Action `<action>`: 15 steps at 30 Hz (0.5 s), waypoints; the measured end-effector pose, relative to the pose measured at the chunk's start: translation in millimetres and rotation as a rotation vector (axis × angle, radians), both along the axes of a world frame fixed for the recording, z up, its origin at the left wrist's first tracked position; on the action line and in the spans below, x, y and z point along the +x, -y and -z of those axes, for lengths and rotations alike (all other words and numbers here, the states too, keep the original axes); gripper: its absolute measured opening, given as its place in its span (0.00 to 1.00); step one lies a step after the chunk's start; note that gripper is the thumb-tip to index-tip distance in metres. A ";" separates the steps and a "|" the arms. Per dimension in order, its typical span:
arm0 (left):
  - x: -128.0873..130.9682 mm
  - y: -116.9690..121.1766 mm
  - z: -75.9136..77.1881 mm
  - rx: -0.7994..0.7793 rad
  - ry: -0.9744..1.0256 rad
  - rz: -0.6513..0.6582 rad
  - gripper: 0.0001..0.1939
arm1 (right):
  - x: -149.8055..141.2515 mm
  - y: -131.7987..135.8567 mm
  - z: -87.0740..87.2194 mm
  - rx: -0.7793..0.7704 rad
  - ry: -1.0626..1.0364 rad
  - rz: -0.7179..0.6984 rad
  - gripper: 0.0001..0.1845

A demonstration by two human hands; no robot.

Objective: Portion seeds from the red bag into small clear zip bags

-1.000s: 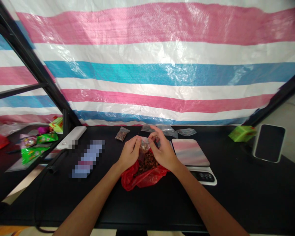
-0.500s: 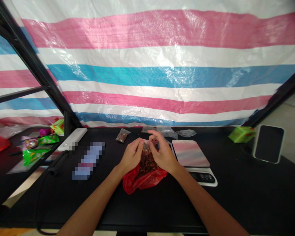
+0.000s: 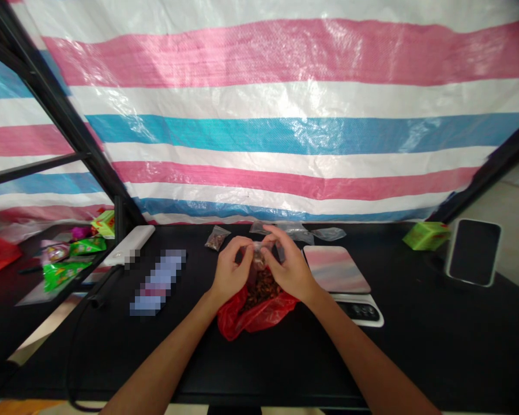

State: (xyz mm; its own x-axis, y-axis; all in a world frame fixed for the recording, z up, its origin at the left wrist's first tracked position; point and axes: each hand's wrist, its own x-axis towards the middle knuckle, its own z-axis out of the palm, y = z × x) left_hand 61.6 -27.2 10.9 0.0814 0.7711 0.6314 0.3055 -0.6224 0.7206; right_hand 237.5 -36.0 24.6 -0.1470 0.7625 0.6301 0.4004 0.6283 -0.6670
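Both hands have risen slightly since the earlier frame and now meet at the top of a small clear bag [image 3: 258, 259], the left hand [image 3: 231, 268] and right hand [image 3: 289, 268] pinching its mouth between fingers and thumbs. The bag stands upright just above a red plastic bag [image 3: 237, 317] holding brown dried bits [image 3: 259, 291], on a black table [image 3: 415, 346], beside a kitchen scale [image 3: 337, 270]

A makeshift packing stall — striped tarp wall [image 3: 285, 135], digital scale [image 3: 335, 269].
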 end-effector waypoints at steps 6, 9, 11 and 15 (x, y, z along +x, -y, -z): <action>-24.1 -23.4 0.1 -0.190 0.226 -0.302 0.13 | 36.5 -12.6 6.9 0.010 0.530 0.401 0.21; -40.2 -35.7 7.2 -0.233 0.146 -0.435 0.14 | 49.5 -15.2 16.2 -0.062 0.769 0.443 0.24; -47.7 -40.5 13.3 -0.236 0.010 -0.526 0.14 | 51.1 -16.4 17.1 -0.092 0.783 0.439 0.25; -51.0 -41.9 21.1 -0.132 -0.170 -0.735 0.19 | 43.1 -17.6 5.8 -0.164 0.484 0.382 0.23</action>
